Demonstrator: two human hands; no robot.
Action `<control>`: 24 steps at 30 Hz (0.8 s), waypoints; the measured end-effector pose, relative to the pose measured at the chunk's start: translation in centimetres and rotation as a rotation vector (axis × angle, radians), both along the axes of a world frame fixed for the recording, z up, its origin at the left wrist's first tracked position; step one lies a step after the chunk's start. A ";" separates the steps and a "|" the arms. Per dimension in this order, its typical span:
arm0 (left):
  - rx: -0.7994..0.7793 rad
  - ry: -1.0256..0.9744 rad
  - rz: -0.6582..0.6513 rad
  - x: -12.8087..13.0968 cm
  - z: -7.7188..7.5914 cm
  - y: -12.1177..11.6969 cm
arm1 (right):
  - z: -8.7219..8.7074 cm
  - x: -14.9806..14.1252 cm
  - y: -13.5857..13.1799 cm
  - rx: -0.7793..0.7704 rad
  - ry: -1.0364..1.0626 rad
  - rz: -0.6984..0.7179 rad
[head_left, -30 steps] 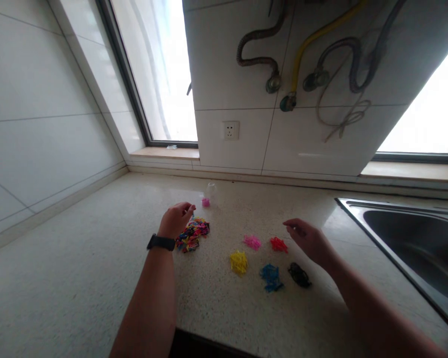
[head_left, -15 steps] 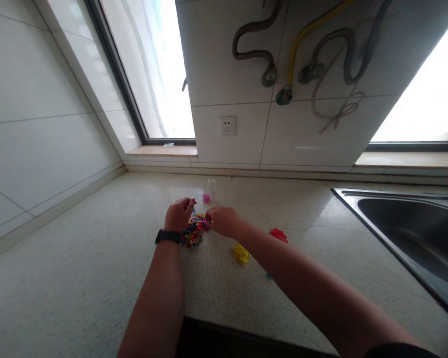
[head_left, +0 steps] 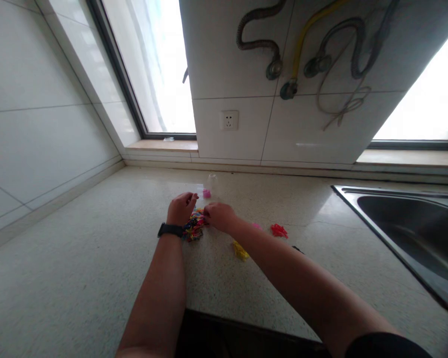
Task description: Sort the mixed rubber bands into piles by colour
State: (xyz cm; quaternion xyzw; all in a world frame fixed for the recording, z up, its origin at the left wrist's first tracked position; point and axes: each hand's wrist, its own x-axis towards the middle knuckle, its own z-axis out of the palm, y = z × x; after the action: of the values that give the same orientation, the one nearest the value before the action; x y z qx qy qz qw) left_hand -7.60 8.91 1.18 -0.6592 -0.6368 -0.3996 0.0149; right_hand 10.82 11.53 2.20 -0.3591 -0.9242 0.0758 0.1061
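Note:
A mixed pile of small, thin, many-coloured pieces [head_left: 194, 229], which look like little rubber bands, lies on the pale speckled counter [head_left: 97, 268]. My left hand [head_left: 182, 208], with a black band on its wrist, is at the pile's left side, fingers curled together. From the right, my right hand [head_left: 218, 217] reaches the pile's upper edge with its fingers pinched. Whatever either hand holds is too small to make out. Separate little heaps lie right of the pile: yellow [head_left: 240, 250], red [head_left: 279, 230] and pink [head_left: 257, 226], the yellow and pink partly behind my right forearm.
Behind my hands are a clear cup-like container [head_left: 212, 180] and a pink piece [head_left: 206, 193]. A dark bit [head_left: 297, 249] shows past my right forearm. A steel sink [head_left: 406, 223] is set into the counter at right. The tiled wall [head_left: 242, 144] bounds the back.
The view has shifted slightly. Both hands stay at the mixed pile, with the right hand a little nearer its upper edge. The pink heap and dark bit now show beside my right forearm.

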 end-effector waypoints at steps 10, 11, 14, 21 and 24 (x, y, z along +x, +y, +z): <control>0.005 -0.003 -0.002 -0.2 -0.5 0.4 | -1.0 1.0 0.5 -0.119 0.189 -0.033; 0.002 -0.001 -0.002 -0.1 -0.5 0.4 | -1.1 1.1 0.5 -0.132 0.208 -0.034; -0.005 -0.005 -0.006 -0.1 -0.5 0.4 | -1.1 1.2 0.5 -0.166 0.267 -0.043; -0.026 -0.003 -0.012 0.1 -0.4 0.3 | -1.9 1.4 0.8 -0.227 0.392 -0.053; -0.036 -0.012 -0.017 0.1 -0.5 0.3 | -2.5 1.4 1.0 -0.249 0.436 -0.047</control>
State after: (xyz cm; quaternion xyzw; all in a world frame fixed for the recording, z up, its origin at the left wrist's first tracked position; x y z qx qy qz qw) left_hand -7.50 9.21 0.73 -0.6623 -0.6383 -0.3923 -0.0040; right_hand 12.20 12.58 -0.30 -0.3658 -0.8544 0.2621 0.2598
